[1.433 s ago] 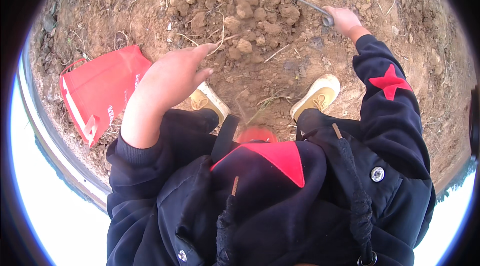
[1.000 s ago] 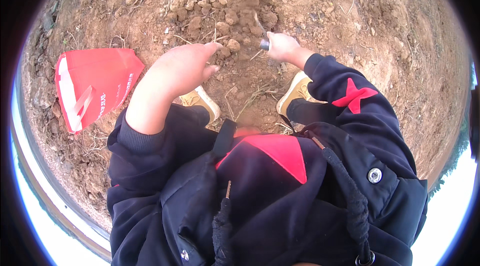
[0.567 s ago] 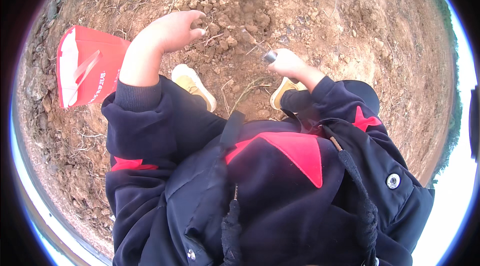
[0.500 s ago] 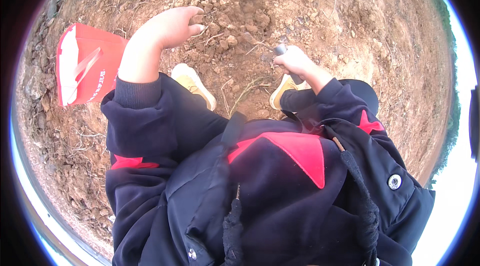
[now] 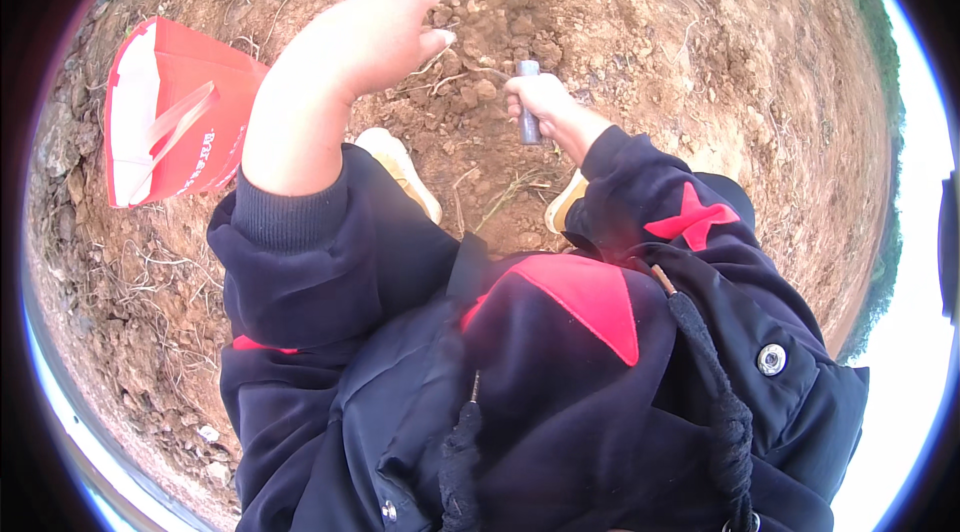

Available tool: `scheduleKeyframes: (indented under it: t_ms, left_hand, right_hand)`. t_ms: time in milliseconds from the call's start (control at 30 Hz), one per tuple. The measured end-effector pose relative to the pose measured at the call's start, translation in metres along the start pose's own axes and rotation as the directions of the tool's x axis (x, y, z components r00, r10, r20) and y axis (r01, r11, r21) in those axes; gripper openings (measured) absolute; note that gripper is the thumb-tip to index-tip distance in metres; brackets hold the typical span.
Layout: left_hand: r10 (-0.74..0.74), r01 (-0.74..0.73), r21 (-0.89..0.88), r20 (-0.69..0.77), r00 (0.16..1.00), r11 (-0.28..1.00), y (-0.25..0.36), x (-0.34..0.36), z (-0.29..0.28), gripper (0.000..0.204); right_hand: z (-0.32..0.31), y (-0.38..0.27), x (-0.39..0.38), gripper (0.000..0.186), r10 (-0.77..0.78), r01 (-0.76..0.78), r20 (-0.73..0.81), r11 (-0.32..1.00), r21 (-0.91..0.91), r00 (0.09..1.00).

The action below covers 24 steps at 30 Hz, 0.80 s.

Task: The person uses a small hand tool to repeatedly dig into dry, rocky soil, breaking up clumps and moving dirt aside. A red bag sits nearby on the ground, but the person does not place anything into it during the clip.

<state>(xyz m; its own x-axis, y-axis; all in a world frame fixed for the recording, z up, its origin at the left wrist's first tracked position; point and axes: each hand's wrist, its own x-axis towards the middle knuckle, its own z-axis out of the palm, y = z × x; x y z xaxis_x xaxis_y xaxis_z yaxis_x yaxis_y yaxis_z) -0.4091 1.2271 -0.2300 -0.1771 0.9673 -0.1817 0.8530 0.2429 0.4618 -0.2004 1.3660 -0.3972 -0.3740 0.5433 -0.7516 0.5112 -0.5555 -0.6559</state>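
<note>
Outdoors, gripped grey cylindrical handle [image 5: 530, 128], crumbly brown soil [image 5: 525, 22], boxy red bag [image 5: 200, 72]

Open, uneven ground of dry reddish-brown soil [image 5: 770, 72] fills most of the round fisheye view, smoother and finer toward the right and rougher toward the left, where clods lie among thin, straw-coloured dry roots [image 5: 165, 260] and a few small, whitish stones [image 5: 207, 432] show near the lower-left rim. Along the right edge, a narrow, curving band of dark green vegetation [image 5: 886, 132] borders the soil, with a bright, washed-out white sky [image 5: 918, 272] beyond it. Pale daylight falls fairly evenly across the earth, and the lens's black border surrounds the scene.
</note>
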Motion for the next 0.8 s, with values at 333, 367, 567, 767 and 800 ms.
scheduleKeyframes:
  t_ms: [333, 367, 567, 767, 800]
  left_hand:
    - [-0.058, 0.052, 0.038, 0.184, 0.981, 0.998, -0.004, 0.023, 0.013, 0.044]
    - [-0.084, 0.075, 0.051, 0.212, 0.974, 0.996, -0.004, 0.026, 0.015, 0.044]
    - [-0.14, 0.111, 0.094, 0.413, 0.9, 0.989, -0.003, 0.055, 0.049, 0.055]
    - [-0.293, 0.344, -0.032, 0.454, 0.842, 0.938, -0.009, 0.077, 0.14, 0.082]
    - [-0.288, 0.353, -0.068, 0.447, 0.847, 0.933, -0.009, 0.077, 0.156, 0.082]
  right_hand:
    - [0.061, 0.025, 0.059, 0.01, -0.052, 0.048, -0.019, 0.984, -0.174, 0.998]
    - [0.059, 0.026, 0.059, 0.013, -0.073, 0.075, 0.024, 0.988, -0.133, 0.997]
    - [0.03, 0.013, 0.051, 0.033, 0.051, -0.135, 0.295, 0.953, 0.272, 0.954]
    - [0.002, 0.008, 0.02, 0.037, -0.058, -0.092, 0.415, 0.939, 0.333, 0.908]
    - [-0.005, 0.007, 0.012, 0.045, -0.051, -0.03, 0.401, 0.981, 0.194, 0.915]
